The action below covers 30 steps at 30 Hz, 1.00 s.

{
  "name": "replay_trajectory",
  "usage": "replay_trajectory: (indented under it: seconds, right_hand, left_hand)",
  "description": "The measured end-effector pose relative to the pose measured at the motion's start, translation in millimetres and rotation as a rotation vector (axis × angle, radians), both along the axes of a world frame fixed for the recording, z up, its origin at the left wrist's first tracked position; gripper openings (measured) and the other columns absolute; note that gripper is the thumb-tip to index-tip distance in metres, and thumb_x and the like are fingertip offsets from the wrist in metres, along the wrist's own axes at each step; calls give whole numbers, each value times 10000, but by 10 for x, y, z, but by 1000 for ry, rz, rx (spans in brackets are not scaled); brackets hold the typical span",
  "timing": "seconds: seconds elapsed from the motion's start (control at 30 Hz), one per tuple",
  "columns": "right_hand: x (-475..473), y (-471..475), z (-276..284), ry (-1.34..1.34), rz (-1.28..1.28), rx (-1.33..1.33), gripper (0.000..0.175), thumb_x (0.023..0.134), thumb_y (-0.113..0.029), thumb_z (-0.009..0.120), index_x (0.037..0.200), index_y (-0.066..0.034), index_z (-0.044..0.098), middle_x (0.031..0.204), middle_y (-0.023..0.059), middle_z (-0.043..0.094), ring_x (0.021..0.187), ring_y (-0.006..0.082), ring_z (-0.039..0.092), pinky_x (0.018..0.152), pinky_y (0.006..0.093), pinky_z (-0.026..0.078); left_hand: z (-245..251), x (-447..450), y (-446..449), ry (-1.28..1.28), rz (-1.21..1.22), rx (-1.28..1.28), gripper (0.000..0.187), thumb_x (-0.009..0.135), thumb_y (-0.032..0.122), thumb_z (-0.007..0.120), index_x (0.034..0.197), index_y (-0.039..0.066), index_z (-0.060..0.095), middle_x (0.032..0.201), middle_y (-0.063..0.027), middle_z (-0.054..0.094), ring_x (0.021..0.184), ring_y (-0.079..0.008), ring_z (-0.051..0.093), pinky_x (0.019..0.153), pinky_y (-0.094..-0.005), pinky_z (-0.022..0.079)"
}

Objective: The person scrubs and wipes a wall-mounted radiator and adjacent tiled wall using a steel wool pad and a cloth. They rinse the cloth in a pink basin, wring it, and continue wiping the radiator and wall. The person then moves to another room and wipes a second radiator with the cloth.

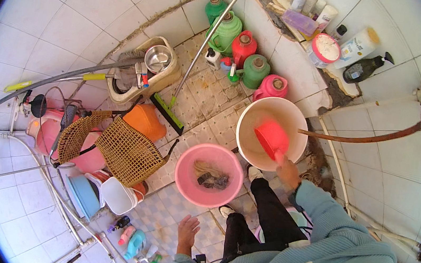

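My right hand (288, 174) grips the handle of a red plastic dipper (272, 139), which is over or inside a large cream bucket (240, 129). The bucket's inside looks brownish, and how much water it holds is hard to tell. A brown hose (369, 138) ends over the bucket's right side. To the left of the bucket, a pink plastic basin (182, 171) stands on the floor with tan and dark cloth items (210, 175) lying in it. My left hand (188, 230) is empty, its fingers apart, below the basin.
Several thermos flasks (256, 70) stand along the ledge behind the bucket. A floor squeegee (167, 114) leans there. A woven chair (130, 153), an orange bucket (146, 121) and a blue basin (84, 196) are at left. Detergent bottles (136, 243) stand at lower left; toiletries (359, 47) line the ledge.
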State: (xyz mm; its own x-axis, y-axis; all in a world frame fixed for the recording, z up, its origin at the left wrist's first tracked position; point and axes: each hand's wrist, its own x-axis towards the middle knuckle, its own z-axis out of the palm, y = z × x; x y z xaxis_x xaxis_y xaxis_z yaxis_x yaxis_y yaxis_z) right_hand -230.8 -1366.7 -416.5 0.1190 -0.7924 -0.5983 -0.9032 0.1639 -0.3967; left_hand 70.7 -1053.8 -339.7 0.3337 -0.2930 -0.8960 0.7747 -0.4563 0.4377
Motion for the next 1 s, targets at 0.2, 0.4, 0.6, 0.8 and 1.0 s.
replay_trajectory:
  seconds: [0.2, 0.4, 0.6, 0.8, 1.0]
  right_hand:
    - [320, -471, -636, 100, 31, 331, 368, 789, -321, 457, 949, -7, 562, 871, 199, 598, 828, 336, 579, 738, 423, 444]
    - [797, -198, -526, 176, 186, 97, 291, 782, -247, 451, 977, -80, 588, 889, 188, 591, 827, 355, 568, 729, 419, 456]
    - [1610, 655, -1143, -28, 886, 269, 301, 800, -249, 385, 961, -41, 529, 885, 217, 575, 822, 372, 557, 738, 468, 437]
    - [2222, 1660, -2589, 111, 1058, 220, 434, 792, -127, 457, 1226, -126, 425, 1317, 150, 319, 1197, 346, 318, 967, 454, 299]
    - [2442, 2047, -3619, 213, 1855, -10, 541, 830, -175, 488, 1319, -275, 279, 1428, 77, 50, 1306, 300, 61, 1022, 548, 129]
  left_hand:
    - [-48, -70, -130, -66, -80, 85, 383, 824, 186, 533, 1169, 73, 411, 1001, -114, 557, 869, -232, 557, 735, -355, 461]
    - [-102, 26, 56, -16, -48, 110, 455, 805, 163, 508, 1218, 37, 363, 1086, -155, 521, 935, -240, 529, 773, -342, 446]
    - [-511, 260, 662, -44, -101, 149, 465, 824, 244, 524, 1223, 55, 376, 1079, -127, 536, 958, -219, 527, 796, -345, 431]
    - [-1171, 333, 1766, -23, 58, 313, 385, 844, 176, 509, 1198, 62, 407, 1068, -115, 545, 925, -202, 542, 748, -303, 443]
    - [-1762, 238, 2554, 61, 175, 485, 373, 839, 183, 517, 1183, 74, 425, 1020, -84, 567, 905, -164, 546, 736, -277, 436]
